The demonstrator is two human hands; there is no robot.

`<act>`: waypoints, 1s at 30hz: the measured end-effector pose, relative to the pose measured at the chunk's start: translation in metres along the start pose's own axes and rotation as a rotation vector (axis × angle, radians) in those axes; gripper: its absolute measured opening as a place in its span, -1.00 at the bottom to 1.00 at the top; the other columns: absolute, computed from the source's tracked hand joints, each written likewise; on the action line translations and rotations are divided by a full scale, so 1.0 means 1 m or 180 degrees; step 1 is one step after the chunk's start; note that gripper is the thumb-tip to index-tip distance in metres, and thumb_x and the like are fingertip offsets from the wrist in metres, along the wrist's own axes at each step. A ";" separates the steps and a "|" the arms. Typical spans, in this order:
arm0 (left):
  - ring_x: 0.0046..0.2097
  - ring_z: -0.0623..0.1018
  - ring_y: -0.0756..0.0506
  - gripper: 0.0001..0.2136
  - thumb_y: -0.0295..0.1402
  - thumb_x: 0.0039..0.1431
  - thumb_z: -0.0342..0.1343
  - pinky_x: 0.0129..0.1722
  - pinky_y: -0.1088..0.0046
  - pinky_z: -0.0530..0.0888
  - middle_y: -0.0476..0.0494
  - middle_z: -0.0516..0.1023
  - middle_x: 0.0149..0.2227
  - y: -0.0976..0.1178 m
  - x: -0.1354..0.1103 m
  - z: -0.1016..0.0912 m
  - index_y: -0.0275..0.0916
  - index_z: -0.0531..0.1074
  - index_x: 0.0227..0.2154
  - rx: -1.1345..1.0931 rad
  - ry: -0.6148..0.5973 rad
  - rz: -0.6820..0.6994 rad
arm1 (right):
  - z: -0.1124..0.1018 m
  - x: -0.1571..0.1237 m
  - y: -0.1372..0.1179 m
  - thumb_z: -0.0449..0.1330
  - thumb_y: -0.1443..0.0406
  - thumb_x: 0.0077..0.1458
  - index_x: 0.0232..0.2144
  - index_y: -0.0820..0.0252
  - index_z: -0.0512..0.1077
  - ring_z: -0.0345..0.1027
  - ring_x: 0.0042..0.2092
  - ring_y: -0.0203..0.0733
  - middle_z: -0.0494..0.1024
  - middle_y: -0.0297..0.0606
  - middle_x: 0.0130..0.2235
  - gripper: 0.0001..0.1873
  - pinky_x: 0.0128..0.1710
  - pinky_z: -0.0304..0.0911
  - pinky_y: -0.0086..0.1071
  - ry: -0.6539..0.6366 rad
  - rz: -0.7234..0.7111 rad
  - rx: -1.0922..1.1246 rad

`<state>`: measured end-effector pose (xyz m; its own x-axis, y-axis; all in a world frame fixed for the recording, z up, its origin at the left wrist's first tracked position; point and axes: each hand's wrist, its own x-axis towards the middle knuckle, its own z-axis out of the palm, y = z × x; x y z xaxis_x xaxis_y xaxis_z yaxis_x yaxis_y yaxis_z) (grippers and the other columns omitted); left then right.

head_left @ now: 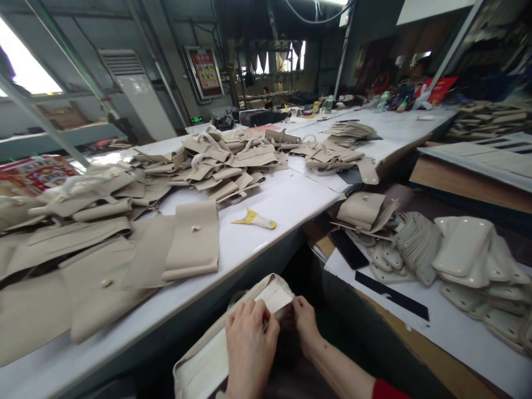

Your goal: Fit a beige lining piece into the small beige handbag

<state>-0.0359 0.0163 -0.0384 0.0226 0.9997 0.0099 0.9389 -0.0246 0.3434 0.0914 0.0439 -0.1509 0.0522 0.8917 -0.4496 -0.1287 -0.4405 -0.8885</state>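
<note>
Now beige panel point(233, 341) between both hands point(249, 346).

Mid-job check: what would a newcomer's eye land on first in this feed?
First, the left hand and right hand at bottom centre, both gripping a cream leather-like bag piece below the table edge. Then the beige leather-like flaps heaped across the long white table at left, with a small yellow-and-white tool lying on a bare patch.

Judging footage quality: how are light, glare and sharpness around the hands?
Head view: window blown out at upper left; sheen on the white table; left hand, right hand and their cream bag piece sharp but dim; wide-angle bowing at the edges.
</note>
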 end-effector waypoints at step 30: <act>-0.22 0.46 -0.18 -0.85 -0.36 0.27 0.03 -0.16 0.21 0.20 -0.06 0.51 -0.36 -0.025 -0.043 0.002 -0.17 0.40 -0.42 -0.0124 0.0650 -0.0231 | 0.018 -0.084 -0.012 0.00 0.48 0.25 0.12 0.46 0.33 0.20 0.17 0.09 0.40 0.09 0.06 -0.59 0.07 0.39 0.00 0.0050 -0.4225 -0.2987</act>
<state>-0.0594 -0.0264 -0.0488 -0.1184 0.9779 0.1724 0.9214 0.0436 0.3861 0.0706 -0.0243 -0.1007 -0.3616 0.6771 0.6409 0.6283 0.6849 -0.3690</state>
